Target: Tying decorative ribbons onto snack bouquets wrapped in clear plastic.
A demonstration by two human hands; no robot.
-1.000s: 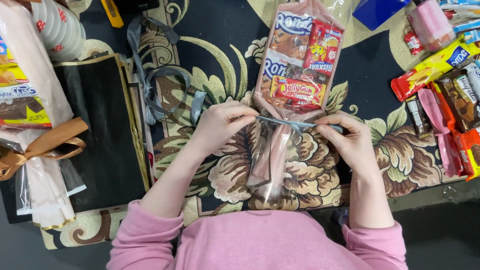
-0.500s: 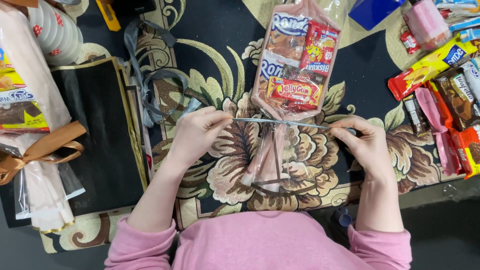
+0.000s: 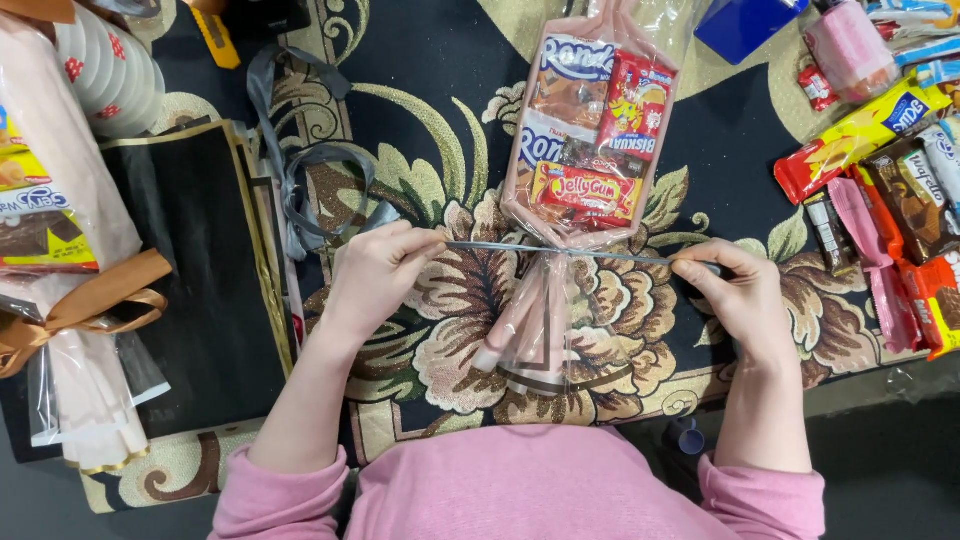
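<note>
While the pink sleeves [image 3: 520,490] fill the near edge of the view, both forearms reach forward over a dark carpet [image 3: 440,120] patterned with gold and brown flowers. The left hand [image 3: 375,275] has its fingers pinched together on one end of a thin grey ribbon [image 3: 500,247]; the right hand [image 3: 735,295] has its fingers closed on the other end, and the ribbon runs taut and nearly level between them. It crosses the narrow neck of a clear cellophane snack bundle [image 3: 585,150], which lies on the carpet between the hands, its gathered tail [image 3: 535,330] pointing toward the person and its filled part pointing away. Inside the filled part sit several colourful snack packets, red, yellow and brown, packed close together.

Left of the left hand, the slack of the grey ribbon loops in loose coils [image 3: 310,170] beside a flat black sheet with a gold border [image 3: 180,260]. Further left lies another wrapped bundle tied with a brown ribbon bow [image 3: 80,305]. To the right, well apart from the right hand, a heap of loose snack bars and packets [image 3: 890,200] rests on the carpet. At the far edge are a blue box [image 3: 745,25] and a pink wrapped roll [image 3: 850,50].
</note>
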